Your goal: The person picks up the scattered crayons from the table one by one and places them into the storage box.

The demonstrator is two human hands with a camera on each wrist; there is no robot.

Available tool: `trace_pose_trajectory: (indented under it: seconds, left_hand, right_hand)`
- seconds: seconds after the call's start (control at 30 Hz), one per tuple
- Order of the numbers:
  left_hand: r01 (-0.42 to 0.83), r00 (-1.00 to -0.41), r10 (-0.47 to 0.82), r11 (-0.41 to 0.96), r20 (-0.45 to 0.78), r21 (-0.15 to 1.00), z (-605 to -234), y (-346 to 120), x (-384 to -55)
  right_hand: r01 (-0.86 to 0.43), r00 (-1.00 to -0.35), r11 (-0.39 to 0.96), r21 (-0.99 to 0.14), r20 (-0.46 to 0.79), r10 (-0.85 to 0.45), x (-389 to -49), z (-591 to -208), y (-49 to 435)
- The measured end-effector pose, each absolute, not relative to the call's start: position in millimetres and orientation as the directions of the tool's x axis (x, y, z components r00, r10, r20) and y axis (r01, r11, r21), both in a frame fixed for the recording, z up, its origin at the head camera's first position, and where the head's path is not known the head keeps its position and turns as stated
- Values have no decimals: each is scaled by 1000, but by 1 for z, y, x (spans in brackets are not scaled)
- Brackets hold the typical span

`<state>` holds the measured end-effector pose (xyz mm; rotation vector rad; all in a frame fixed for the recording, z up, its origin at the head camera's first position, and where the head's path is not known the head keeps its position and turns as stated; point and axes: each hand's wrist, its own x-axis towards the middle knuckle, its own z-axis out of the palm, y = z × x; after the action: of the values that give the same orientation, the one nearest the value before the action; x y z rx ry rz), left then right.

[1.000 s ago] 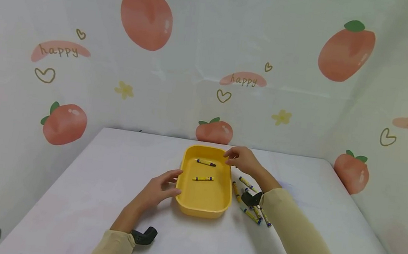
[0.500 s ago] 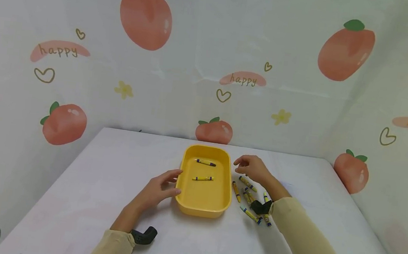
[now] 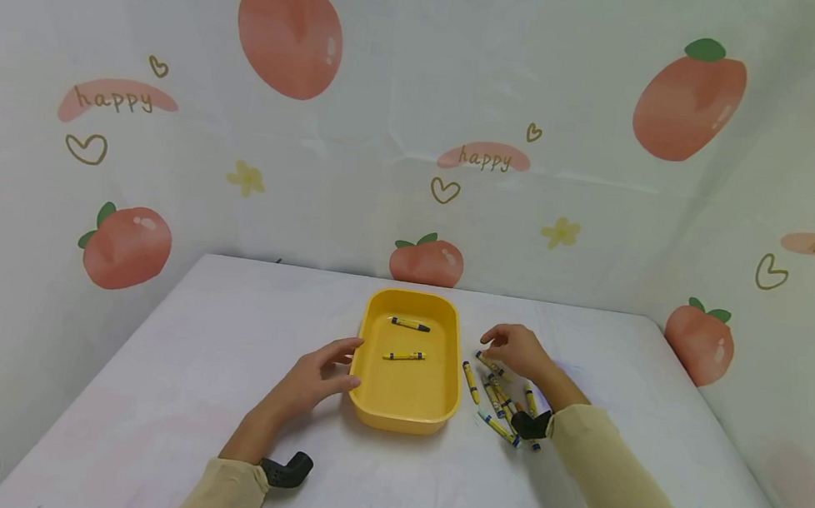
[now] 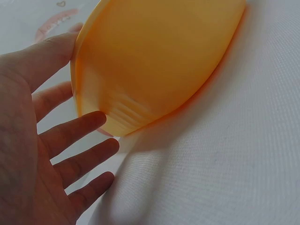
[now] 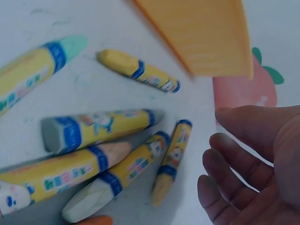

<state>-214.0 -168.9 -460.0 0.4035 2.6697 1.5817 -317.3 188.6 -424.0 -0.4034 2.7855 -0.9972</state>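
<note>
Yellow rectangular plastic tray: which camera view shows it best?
The head view: nearly the whole yellow tray shows, inside and rim. The left wrist view shows mainly a cropped outer side; the right wrist view, only a cropped part at the top.

2 crayons (image 3: 407, 356) inside tray (image 3: 405, 396)

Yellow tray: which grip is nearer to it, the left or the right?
Left. The left grip is at the left rim of the yellow tray; the right grip is apart from it, near the loose crayons.
</note>
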Motion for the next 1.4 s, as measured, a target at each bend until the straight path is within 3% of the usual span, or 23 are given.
trace_pose_trajectory:
  seconds: [0.3,1.03,1.4]
  left_hand:
    - [215,-966,227,454,121,865,-462,-169,-216]
    - [217,-967,225,460,123,861,-460,-169,-214]
    - [201,-971,212,462,112,864,-461,-169,-214]
  right_hand:
    - [-114,-957,804,-583,-153,-247,-323,-439,192]
    - [-126,-958,809,-574,-143,-250,-322,-439,187]
    - [-203,-952,774,-599,-63,-298,-326,-418,184]
